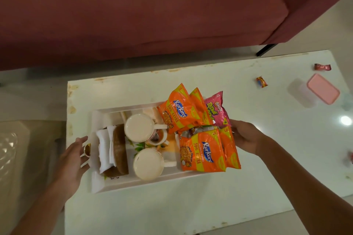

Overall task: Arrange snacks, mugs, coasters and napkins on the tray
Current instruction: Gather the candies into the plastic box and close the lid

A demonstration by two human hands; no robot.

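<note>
A white tray [133, 183] lies on the white table [191, 206]. At its left end, folded white napkins [104, 150] lean beside brown woven coasters [120, 149]. Two cream mugs [139, 128] [148, 164] stand in the middle with a smaller cup [155, 137] between them. Several orange Kurkure packets [178, 112] [202, 152] and a pink snack packet [216, 109] are piled at the right end. My left hand [74, 154] is spread beside the tray's left rim with its fingers straight. My right hand [246, 137] is at the right end, its fingertips hidden behind the packets.
A clear container with a pink lid [322, 88] and two wrapped candies [261, 82] [322, 67] lie on the table's far right. A dark red sofa [133, 15] runs along the far side. The table's left edge is just left of the tray.
</note>
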